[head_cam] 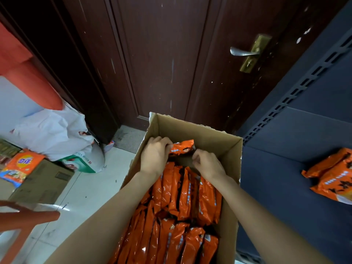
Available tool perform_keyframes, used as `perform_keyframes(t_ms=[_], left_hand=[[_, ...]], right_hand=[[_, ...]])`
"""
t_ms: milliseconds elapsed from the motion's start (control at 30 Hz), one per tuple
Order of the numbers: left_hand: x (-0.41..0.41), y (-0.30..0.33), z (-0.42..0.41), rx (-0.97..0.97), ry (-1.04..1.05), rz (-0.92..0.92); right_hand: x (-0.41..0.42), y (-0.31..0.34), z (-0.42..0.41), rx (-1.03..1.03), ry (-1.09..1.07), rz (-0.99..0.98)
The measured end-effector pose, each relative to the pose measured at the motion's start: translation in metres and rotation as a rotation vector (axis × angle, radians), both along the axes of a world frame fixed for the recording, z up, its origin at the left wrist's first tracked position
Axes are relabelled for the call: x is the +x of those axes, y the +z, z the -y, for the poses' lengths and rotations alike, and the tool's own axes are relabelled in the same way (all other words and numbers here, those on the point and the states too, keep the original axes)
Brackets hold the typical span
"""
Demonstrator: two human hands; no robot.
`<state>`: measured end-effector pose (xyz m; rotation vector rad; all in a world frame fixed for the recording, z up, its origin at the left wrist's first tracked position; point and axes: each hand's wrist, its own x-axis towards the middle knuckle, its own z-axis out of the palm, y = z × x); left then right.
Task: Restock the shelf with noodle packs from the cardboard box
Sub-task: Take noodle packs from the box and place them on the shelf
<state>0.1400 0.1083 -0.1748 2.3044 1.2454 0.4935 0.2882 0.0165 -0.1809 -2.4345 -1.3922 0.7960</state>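
Observation:
An open cardboard box (213, 138) stands on the floor below me, filled with several orange noodle packs (184, 195) standing on edge. Both my hands reach into its far end. My left hand (155, 156) pinches the left edge of one orange noodle pack (182, 147) that is raised above the others. My right hand (207, 164) has its fingers curled at that pack's right edge. On the dark blue shelf (285, 168) to the right lie orange noodle packs (331, 178) at the frame's edge.
A dark wooden door (171, 54) with a metal handle (242, 52) stands behind the box. At left are white plastic bags (55, 134), a closed carton (43, 180) with an orange pack (21, 166) on it, and a red stool (17, 225).

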Motion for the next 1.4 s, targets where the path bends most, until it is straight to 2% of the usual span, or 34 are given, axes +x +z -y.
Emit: perform_keyframes(t_ms=[100, 300, 400, 567, 767, 900, 1100, 1400], left_hand=[[-0.005, 0.013, 0.010, 0.073, 0.006, 0.014], [-0.016, 0.034, 0.016, 0.091, 0.023, 0.021], [-0.026, 0.045, 0.023, 0.089, 0.065, 0.032], [-0.043, 0.076, 0.035, 0.097, 0.106, 0.130], [-0.074, 0.134, 0.058, 0.030, 0.073, 0.262], [-0.086, 0.170, 0.081, 0.079, 0.006, 0.340], [-0.070, 0.202, 0.129, 0.136, -0.099, 0.431], [0.005, 0.214, 0.188, 0.152, -0.317, 0.462]], right_hand=[[-0.006, 0.000, -0.003, -0.096, 0.109, -0.034], [-0.012, 0.004, -0.012, -0.135, 0.175, 0.071], [-0.014, 0.018, -0.004, -0.038, 0.153, 0.004], [-0.022, 0.059, 0.021, 0.249, 0.097, -0.064], [-0.043, 0.132, 0.060, 0.584, -0.004, 0.073], [-0.055, 0.171, 0.093, 0.736, -0.134, 0.203], [-0.060, 0.213, 0.161, 0.808, -0.283, 0.291], [-0.004, 0.227, 0.251, 0.729, -0.426, 0.392]])
